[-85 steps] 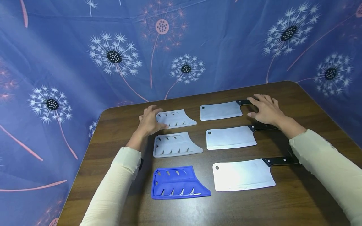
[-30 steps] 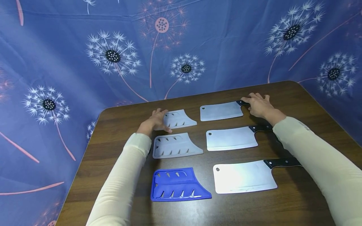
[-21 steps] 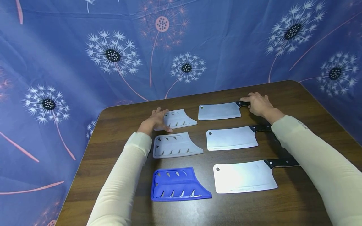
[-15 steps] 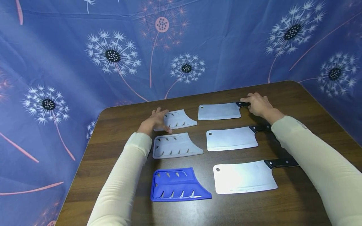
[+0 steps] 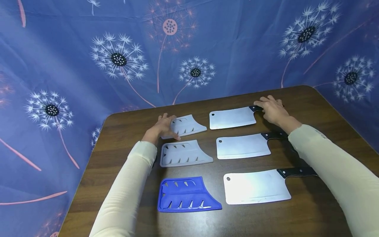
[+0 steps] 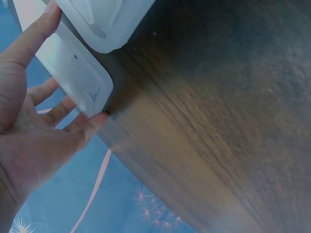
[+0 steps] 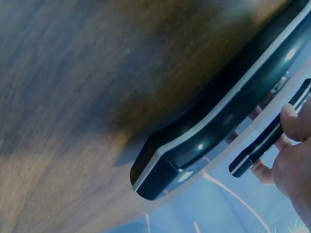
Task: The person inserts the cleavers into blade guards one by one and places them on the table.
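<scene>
Three steel cleavers with black handles lie in a column on the right of the wooden table [image 5: 124, 131], facing three blade sheaths on the left. My left hand [image 5: 164, 126] rests with straight fingers on the left end of the far grey sheath [image 5: 188, 125]; in the left wrist view the fingers [image 6: 87, 127] and thumb touch that sheath's corner [image 6: 73, 73]. My right hand [image 5: 271, 110] grips the black handle [image 7: 269, 138] of the far cleaver [image 5: 232, 118], thumb and fingers curled round it. The blade lies flat on the table.
A second grey sheath [image 5: 185, 153] and a blue sheath [image 5: 186, 198] lie nearer me. The middle cleaver [image 5: 242, 146], whose handle [image 7: 214, 133] is just under my right wrist, and the near cleaver [image 5: 256, 186] lie beside them. A blue dandelion-print cloth [image 5: 118, 59] hangs behind.
My right hand came down onto the far cleaver's handle and curled round it; the cleaver slid a little left, then back right. My left hand settled on the far sheath's left end.
</scene>
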The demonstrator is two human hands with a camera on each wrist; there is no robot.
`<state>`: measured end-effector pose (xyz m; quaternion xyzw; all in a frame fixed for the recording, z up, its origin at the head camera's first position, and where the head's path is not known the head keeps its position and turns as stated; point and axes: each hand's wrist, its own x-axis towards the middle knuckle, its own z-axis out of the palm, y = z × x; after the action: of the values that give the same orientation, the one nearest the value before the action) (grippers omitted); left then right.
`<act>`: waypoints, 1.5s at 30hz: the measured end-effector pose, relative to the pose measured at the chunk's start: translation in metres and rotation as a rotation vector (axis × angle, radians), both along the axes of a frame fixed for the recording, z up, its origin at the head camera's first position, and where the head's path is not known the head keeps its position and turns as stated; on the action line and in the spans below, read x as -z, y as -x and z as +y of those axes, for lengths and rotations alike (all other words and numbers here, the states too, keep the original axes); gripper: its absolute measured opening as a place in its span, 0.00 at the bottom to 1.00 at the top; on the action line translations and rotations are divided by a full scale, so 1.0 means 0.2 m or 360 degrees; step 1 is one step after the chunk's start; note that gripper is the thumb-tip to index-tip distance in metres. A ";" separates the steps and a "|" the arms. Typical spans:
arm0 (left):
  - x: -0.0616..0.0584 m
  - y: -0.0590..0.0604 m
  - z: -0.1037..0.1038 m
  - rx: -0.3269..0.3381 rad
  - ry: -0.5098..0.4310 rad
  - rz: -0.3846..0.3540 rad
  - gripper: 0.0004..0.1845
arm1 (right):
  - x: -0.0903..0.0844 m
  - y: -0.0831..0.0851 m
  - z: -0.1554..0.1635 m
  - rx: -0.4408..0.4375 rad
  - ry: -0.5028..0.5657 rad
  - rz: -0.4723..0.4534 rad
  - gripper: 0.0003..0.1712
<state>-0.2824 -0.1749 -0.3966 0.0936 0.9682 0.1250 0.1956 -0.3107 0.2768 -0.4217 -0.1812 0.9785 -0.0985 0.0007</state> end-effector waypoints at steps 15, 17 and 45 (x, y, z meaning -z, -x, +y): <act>0.02 -0.02 -0.03 0.0028 -0.0111 0.0465 0.58 | -0.08 -0.06 0.01 0.0065 0.0057 0.0467 0.40; 0.02 -0.02 -0.03 0.0035 -0.0145 0.0555 0.58 | -0.10 -0.07 0.00 0.0093 0.0098 0.0523 0.40; -0.04 -0.15 -0.07 0.0047 -0.0352 0.1342 0.56 | -0.25 -0.22 0.02 -0.0023 0.0511 0.1162 0.37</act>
<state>-0.2531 -0.1890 -0.3880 0.1706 0.9427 0.1760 -0.2264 -0.2668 0.2813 -0.3711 -0.2088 0.8852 -0.1794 -0.3749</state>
